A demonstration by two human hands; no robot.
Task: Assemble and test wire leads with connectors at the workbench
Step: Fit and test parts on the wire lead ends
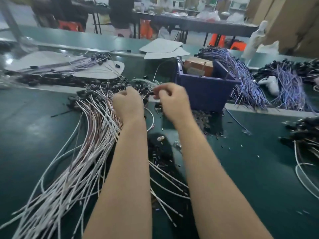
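A thick bundle of white and reddish wire leads (81, 163) fans across the green bench, their black connector ends (110, 88) bunched at the far end. My left hand (127, 104) has its fingers curled over those ends, and what it holds is hidden behind the knuckles. My right hand (172, 100) is just to its right, fingertips pinching a small black connector (151, 92). Loose black parts (158, 152) lie between my forearms. The frame is blurred.
A blue bin (207, 90) holding a brown box stands right behind my right hand. Purple wire bundles (248, 78) and a white tool (271, 83) lie at the right, grey flat pads (162, 49) behind. More leads (307, 135) sit at the right edge. People stand far back.
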